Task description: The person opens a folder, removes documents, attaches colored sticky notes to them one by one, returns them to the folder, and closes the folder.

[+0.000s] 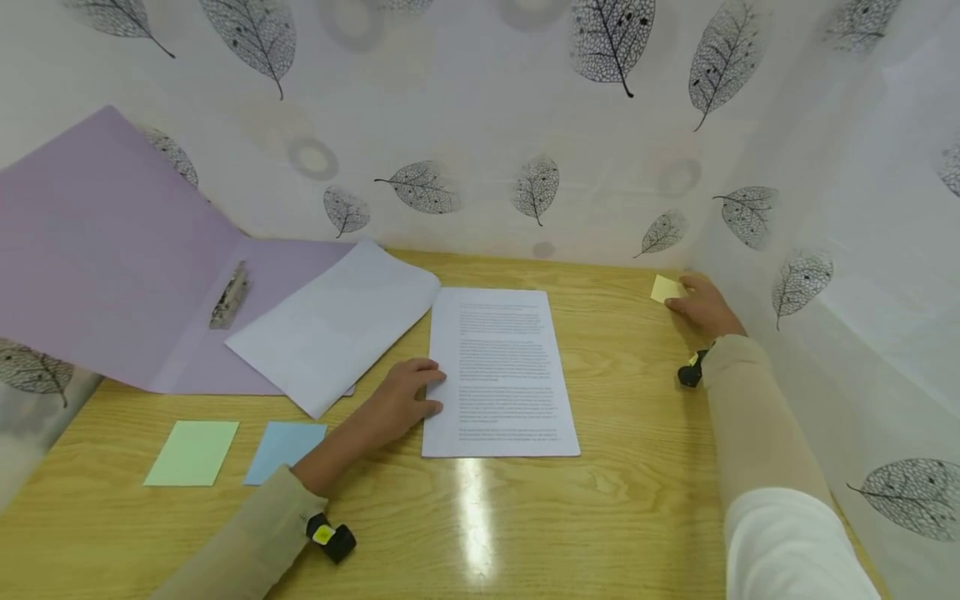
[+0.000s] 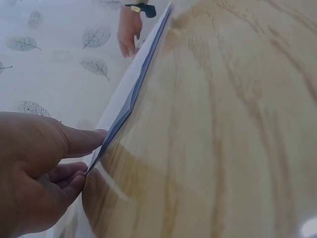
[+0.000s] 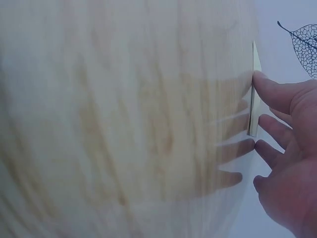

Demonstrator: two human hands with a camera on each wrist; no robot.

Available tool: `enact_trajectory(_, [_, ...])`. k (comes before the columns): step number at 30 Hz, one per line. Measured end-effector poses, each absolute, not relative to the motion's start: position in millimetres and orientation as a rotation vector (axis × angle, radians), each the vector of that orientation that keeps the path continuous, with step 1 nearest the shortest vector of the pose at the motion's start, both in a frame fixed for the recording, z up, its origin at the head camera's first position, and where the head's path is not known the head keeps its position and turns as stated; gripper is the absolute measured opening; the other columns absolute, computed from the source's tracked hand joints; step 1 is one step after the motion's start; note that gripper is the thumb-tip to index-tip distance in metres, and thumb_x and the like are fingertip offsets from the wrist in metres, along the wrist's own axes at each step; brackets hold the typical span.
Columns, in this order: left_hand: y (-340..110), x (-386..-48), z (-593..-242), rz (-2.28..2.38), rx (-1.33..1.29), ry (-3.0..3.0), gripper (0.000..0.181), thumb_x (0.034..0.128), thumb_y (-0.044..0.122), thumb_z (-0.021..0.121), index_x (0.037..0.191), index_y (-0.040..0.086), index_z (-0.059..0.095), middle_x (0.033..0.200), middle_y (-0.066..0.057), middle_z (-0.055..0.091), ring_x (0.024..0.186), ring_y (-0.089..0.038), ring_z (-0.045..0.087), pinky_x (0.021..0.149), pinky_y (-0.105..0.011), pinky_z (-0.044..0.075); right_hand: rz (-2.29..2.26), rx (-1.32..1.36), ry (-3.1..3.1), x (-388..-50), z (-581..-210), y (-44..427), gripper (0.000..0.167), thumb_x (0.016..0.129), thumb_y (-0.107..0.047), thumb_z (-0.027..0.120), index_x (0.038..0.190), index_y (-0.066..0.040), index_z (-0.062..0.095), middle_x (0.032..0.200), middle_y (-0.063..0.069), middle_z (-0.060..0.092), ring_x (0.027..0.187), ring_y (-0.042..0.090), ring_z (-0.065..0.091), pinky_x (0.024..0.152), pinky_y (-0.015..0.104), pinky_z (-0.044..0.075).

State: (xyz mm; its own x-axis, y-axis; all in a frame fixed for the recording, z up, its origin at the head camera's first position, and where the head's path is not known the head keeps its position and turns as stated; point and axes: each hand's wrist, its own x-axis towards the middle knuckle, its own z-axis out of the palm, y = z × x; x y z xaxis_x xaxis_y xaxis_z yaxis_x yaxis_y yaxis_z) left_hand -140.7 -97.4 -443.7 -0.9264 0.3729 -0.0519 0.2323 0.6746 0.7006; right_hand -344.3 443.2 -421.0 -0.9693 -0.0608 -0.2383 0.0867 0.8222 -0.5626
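My left hand (image 1: pixel 393 404) rests at the left edge of a stack of printed sheets (image 1: pixel 502 375) on the table. Its thumb and fingertips touch that edge, and the left wrist view shows the paper (image 2: pixel 131 101) edge-on with slightly parted layers. At the far right, my right hand (image 1: pixel 705 304) holds a small yellow sticky note pad (image 1: pixel 665 289) by its sides, flat on the table. In the right wrist view the thin edge of the yellow pad (image 3: pixel 254 106) lies between thumb and fingers.
A purple folder (image 1: pixel 112 258) stands spread at the left, with a metal clip (image 1: pixel 229 296) and a tilted white sheet (image 1: pixel 337 333) over it. Green notes (image 1: pixel 192 453) and blue notes (image 1: pixel 281 450) lie in front. Leaf-patterned cloth (image 1: pixel 465 108) borders the wooden table (image 1: pixel 600 517).
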Motion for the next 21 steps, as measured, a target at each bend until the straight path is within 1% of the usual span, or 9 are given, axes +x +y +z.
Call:
enact_trajectory(2, [-97,-141,-444,1.084,0.488,2.695,0.048,0.0937,0.013,0.072,0.138,-0.002,0.058,0.15,-0.02,0.045,0.141,-0.04,0.037,0.116,-0.053,0.035,-0.881,0.036,2.737,-343,-420,442,0.083,0.102,-0.03,0.06,0.159,0.005,0.009,0.162,0.035,0.009,0.148,0.055,0.009,0.118,0.067,0.016])
enact_trajectory(7, [-96,-141,-445,1.085,0.481,2.697,0.047,0.094,0.013,0.072,0.137,-0.001,0.059,0.151,-0.019,0.044,0.142,-0.04,0.036,0.116,-0.054,0.034,-0.783,-0.008,2.719,-338,-415,440,0.087,0.101,-0.035,0.061,0.159,0.004,0.008,0.156,0.041,0.019,0.143,0.061,0.012,0.115,0.073,0.014])
enact_trajectory(9, [-96,-141,-445,1.089,0.484,2.699,0.047,0.0939,0.013,0.072,0.137,-0.002,0.059,0.151,-0.02,0.044,0.142,-0.041,0.036,0.115,-0.054,0.035,-0.742,-0.037,2.735,-337,-414,439,0.085,0.101,-0.035,0.061,0.158,0.006,0.014,0.154,0.041,0.024,0.14,0.062,0.015,0.113,0.074,0.014])
enact_trajectory(11, [-95,-141,-445,1.091,0.488,2.697,0.047,0.0939,0.012,0.071,0.137,-0.002,0.059,0.151,-0.02,0.044,0.142,-0.041,0.036,0.115,-0.054,0.035,-0.724,-0.05,2.753,-336,-414,438,0.081,0.101,-0.035,0.061,0.156,0.007,0.02,0.151,0.041,0.028,0.138,0.061,0.021,0.111,0.075,0.018])
enact_trajectory(14, [-94,-140,-445,1.093,0.486,2.696,0.047,0.094,0.013,0.071,0.137,-0.002,0.059,0.151,-0.02,0.044,0.142,-0.04,0.036,0.115,-0.054,0.035,-0.735,-0.029,2.778,-334,-415,437,0.076,0.1,-0.035,0.062,0.155,0.007,0.027,0.15,0.04,0.03,0.135,0.059,0.025,0.109,0.072,0.023])
enact_trajectory(18, [-95,-138,-446,1.09,0.489,2.71,0.045,0.0937,0.012,0.072,0.136,-0.001,0.06,0.15,-0.019,0.045,0.141,-0.04,0.037,0.115,-0.054,0.035,-0.812,0.053,2.79,-332,-420,434,0.074,0.1,-0.032,0.062,0.153,0.008,0.029,0.15,0.039,0.028,0.134,0.057,0.026,0.108,0.067,0.03])
enact_trajectory(21, [-95,-138,-447,1.098,0.491,2.715,0.045,0.0933,0.012,0.072,0.135,0.0,0.061,0.15,-0.019,0.046,0.141,-0.04,0.038,0.115,-0.054,0.035,-0.907,0.095,2.797,-331,-425,435,0.068,0.101,-0.027,0.06,0.151,0.01,0.031,0.147,0.037,0.032,0.13,0.052,0.033,0.104,0.061,0.037])
